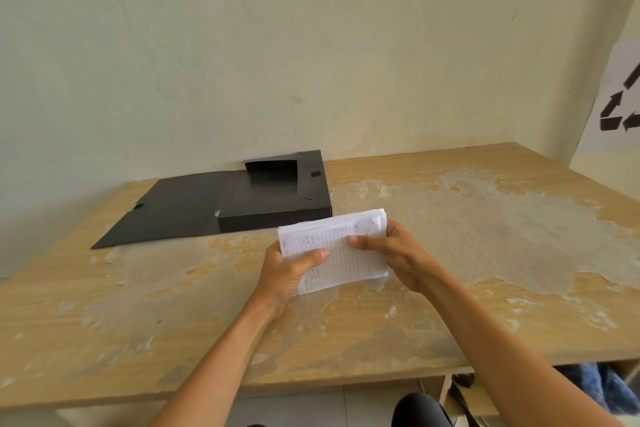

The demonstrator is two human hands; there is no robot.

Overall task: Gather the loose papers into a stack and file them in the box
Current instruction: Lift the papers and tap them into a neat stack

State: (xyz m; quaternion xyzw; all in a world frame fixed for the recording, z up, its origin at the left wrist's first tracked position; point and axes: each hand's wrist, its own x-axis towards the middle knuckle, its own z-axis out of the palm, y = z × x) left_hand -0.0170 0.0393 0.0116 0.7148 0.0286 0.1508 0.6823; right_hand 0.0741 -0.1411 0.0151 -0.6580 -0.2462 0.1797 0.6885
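Note:
A stack of white lined papers [341, 253] is held just above the middle of the wooden table [485, 253]. My left hand [287, 270] grips its left side with the thumb on top. My right hand [388, 250] grips its right side, thumb pressed on the top sheet. The black file box [273, 198] lies open behind and to the left of the papers, close to the wall, its lid flap [166, 208] spread flat to the left. I cannot see what is inside the box.
The tabletop's veneer is worn and peeling in pale patches. A wall runs directly behind the table. A sheet with a black recycling symbol [620, 104] hangs at the far right. Dark items and blue fabric [602, 388] lie under the table's front right edge.

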